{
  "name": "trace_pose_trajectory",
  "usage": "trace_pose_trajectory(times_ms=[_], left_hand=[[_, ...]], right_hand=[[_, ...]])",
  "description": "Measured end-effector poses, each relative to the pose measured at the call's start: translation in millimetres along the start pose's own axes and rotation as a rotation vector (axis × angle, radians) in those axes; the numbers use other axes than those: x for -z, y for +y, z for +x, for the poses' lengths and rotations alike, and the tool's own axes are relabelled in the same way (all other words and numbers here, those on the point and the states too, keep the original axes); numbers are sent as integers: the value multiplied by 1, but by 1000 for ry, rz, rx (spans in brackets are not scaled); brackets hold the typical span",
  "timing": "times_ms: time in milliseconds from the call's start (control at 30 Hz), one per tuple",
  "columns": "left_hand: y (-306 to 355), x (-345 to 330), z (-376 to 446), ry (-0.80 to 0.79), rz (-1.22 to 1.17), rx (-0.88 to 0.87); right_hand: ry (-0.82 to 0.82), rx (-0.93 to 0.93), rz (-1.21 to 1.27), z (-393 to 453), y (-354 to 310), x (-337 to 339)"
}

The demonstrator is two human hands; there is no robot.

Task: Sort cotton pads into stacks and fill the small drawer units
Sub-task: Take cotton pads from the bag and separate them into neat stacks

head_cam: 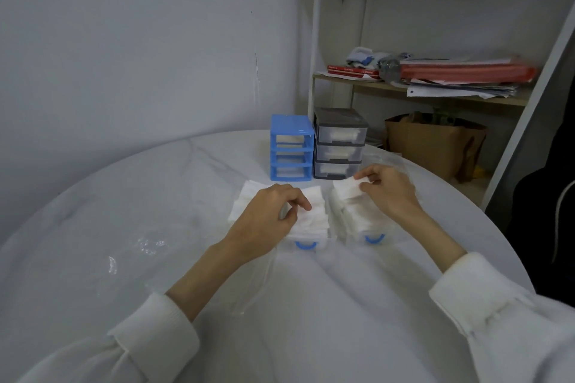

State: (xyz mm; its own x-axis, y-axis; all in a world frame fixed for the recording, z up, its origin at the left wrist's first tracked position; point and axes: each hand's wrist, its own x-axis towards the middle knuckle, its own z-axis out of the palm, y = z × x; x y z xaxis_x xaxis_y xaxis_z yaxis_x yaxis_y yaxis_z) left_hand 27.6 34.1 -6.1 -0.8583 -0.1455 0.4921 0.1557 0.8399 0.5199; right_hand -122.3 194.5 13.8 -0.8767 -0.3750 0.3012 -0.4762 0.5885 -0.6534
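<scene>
Two clear drawers with blue handles sit side by side on the round white table [124,211], each piled with white cotton pads. My left hand [270,218] rests on the left drawer's stack [314,218], fingers curled and pinching its top pads. My right hand [389,186] pinches a single pad [347,188] above the right drawer's stack [361,221]. Loose pads [245,196] lie left of the left hand. Behind stand a blue drawer unit [291,148] with its slots open and a grey drawer unit [339,143] whose three drawers hold pads.
Clear plastic bags [149,246] lie on the table at the left, with another behind my right hand. A shelf [435,96] with papers and red folders stands at the back right, a brown paper bag [435,143] below it. A dark garment hangs at the far right.
</scene>
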Motion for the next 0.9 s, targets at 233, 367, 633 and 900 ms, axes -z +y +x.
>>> trace_pose_trajectory(times_ms=[233, 367, 633, 900], left_hand=[[-1, 2, 1, -33, 34, 22], [1, 8, 6, 28, -13, 62], [14, -22, 20, -380, 294, 161], [10, -30, 20, -564, 579, 180]], right_hand=[[26, 45, -290, -3, 0, -4], [95, 193, -295, -9, -4, -3], [-455, 234, -473, -16, 0, -21], [-494, 189, -583, -17, 3, -29]])
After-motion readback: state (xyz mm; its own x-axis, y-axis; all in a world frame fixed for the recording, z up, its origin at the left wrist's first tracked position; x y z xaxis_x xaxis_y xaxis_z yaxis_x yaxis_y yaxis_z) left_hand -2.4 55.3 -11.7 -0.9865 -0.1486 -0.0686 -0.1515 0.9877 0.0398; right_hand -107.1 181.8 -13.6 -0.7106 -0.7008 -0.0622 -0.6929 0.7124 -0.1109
